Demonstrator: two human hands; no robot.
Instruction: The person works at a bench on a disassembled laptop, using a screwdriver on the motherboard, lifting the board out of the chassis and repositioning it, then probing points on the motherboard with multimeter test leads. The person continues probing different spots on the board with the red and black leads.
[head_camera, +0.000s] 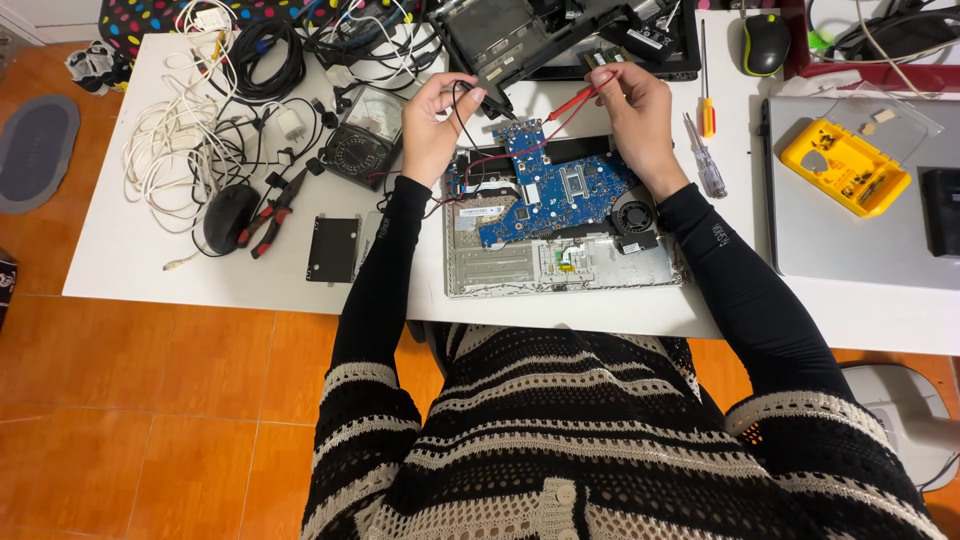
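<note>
Right, nearest me the opened laptop base (560, 262) sits on the white table (130, 260), blue circuit board (556, 190) lying across it, long axis left to right. Just beyond, my left hand (432, 125) pinches the black probe (478, 97), my right hand (637, 118) pinches the red probe (575, 101), tips angled inward, right one nearer the board. Farther left, the analog meter (364, 138).

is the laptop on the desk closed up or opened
Opened: the laptop base has its cover off, and the bare blue circuit board and fan lie exposed.
</note>
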